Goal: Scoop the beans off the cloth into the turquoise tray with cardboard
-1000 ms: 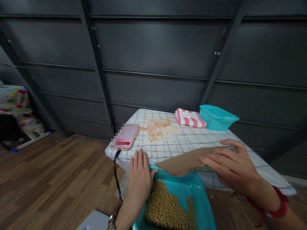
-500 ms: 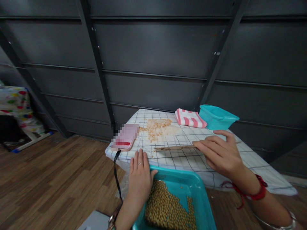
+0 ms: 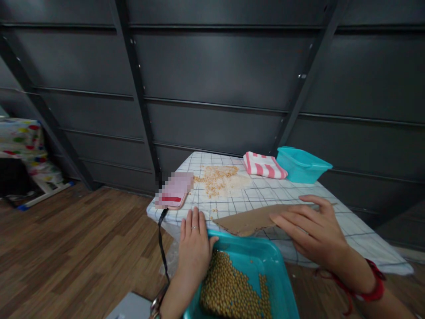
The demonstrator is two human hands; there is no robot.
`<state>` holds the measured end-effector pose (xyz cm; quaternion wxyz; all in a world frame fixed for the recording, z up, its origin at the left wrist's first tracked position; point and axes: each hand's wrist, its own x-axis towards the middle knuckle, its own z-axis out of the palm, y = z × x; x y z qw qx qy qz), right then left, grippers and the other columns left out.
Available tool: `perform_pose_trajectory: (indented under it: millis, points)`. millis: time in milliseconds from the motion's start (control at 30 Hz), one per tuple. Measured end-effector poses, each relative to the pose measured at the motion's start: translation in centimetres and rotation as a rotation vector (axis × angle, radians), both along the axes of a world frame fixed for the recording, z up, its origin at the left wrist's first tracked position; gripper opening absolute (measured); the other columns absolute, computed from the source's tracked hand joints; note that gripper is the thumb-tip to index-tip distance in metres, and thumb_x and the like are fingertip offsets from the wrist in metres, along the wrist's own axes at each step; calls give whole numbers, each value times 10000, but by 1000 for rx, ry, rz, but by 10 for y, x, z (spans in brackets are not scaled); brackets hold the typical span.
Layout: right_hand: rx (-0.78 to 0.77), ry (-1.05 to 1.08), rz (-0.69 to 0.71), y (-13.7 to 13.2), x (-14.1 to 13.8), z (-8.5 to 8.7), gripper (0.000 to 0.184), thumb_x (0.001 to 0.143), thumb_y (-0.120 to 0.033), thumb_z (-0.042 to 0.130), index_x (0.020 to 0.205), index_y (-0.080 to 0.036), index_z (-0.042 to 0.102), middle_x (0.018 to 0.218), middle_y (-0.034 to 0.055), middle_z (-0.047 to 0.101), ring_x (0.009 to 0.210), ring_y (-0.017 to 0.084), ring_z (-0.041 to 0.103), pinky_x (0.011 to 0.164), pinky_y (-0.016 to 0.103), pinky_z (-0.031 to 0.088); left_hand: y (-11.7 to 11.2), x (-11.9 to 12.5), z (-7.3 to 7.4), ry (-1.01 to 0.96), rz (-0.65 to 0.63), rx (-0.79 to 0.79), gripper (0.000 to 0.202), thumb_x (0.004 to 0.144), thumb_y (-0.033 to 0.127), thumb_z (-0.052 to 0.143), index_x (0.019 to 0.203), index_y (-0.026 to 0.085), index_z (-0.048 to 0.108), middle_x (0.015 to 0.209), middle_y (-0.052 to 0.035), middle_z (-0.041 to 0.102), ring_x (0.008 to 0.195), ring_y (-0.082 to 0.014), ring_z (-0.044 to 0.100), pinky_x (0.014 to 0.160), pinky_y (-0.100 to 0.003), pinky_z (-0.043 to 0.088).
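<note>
A piece of brown cardboard (image 3: 252, 219) with a ragged edge is pinched in my right hand (image 3: 315, 226), tilted so its face shows, low over the front of the table beside the basin's far rim. My left hand (image 3: 195, 241) lies with fingers stretched flat at the table's front edge, its thumb out over the rim of a teal basin (image 3: 282, 266). Many soybeans (image 3: 232, 288) fill the left and front of that basin. On the checked tablecloth (image 3: 239, 201), beyond the cardboard, lie scattered yellow soybeans (image 3: 214, 184) and a pale grainy patch (image 3: 237, 184).
A folded pink-and-white striped towel (image 3: 264, 165) and a smaller teal bin (image 3: 302, 166) stand at the table's back right. At its left edge lies a pink phone (image 3: 175, 190) with a black strap (image 3: 161, 243). A dark panelled wall (image 3: 215, 66) rises behind.
My right hand has come slightly nearer and tipped the cardboard from edge-on, so its broad face shows and its lower edge hangs closer to the basin. My left hand stays in place.
</note>
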<state>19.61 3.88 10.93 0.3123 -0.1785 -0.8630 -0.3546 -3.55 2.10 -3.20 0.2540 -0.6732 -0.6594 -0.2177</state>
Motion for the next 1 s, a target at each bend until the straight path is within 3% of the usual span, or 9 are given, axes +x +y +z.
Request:
perform_pose_trajectory:
  millis: [300,600,867,1000]
  points:
    - [3,-31,4,0,1,-4,203,830,-71,391,878,-188,550,664,-33,636,642,99,510,832,358,331,0,1,-2,-20,7,-28,554,831,413,369,1235,39,427,1300,-225,464,1214,-329,396,959,-502,368]
    - [100,-34,-15,10,2,0,206,775,-25,450,895,-153,558,704,15,656,662,130,540,808,383,372,-2,0,4,-12,3,-48,566,840,434,346,1217,25,451,1278,-231,486,1200,-329,415,947,-498,387]
    - [-2,-42,-18,-5,7,-6,251,814,-37,369,900,-177,559,667,-20,637,632,107,526,826,367,340,-1,0,2,-23,3,-46,563,831,421,372,1223,23,439,1284,-233,478,1209,-330,401,953,-494,375]
    - [57,-47,-32,2,4,-7,215,807,-50,402,876,-171,566,681,-7,647,636,113,533,810,361,356,0,1,1,-41,0,-49,571,835,429,355,1233,26,428,1292,-236,468,1223,-333,383,961,-513,360]
